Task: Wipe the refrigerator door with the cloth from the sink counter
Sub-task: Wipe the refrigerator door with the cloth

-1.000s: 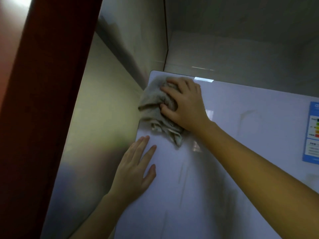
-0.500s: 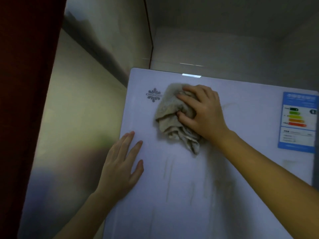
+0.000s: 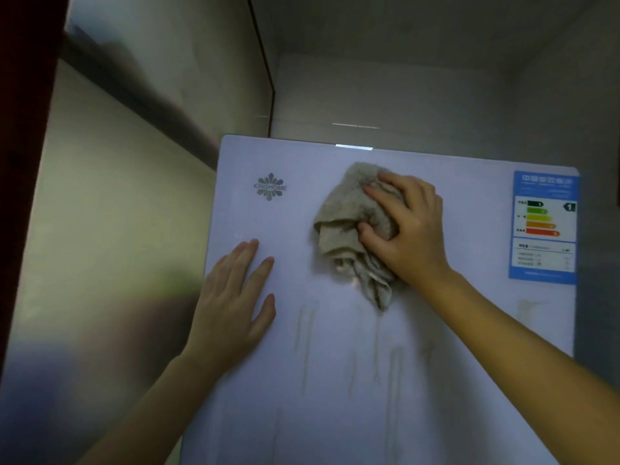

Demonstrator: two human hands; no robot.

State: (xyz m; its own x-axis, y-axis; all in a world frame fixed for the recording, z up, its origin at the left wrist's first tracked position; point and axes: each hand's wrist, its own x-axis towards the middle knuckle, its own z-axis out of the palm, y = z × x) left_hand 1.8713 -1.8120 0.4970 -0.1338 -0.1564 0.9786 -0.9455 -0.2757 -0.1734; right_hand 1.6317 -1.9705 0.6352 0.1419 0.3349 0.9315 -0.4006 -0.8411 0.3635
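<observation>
The white refrigerator door (image 3: 335, 380) fills the lower middle of the head view. A crumpled beige cloth (image 3: 349, 226) is pressed against its upper part by my right hand (image 3: 406, 229), whose fingers are closed over the cloth. My left hand (image 3: 235, 307) lies flat on the door near its left edge, fingers apart, holding nothing. Faint vertical streaks (image 3: 392, 364) run down the door below the cloth.
A snowflake brand logo (image 3: 270, 186) sits at the door's upper left. A blue energy label (image 3: 543, 226) is stuck at the upper right. A shiny grey side wall (image 3: 117, 229) stands to the left, and a dark red panel (image 3: 23, 129) at the far left.
My right hand has slid the cloth to the right across the top of the door, away from the left corner, uncovering the logo. My left hand stays flat on the door.
</observation>
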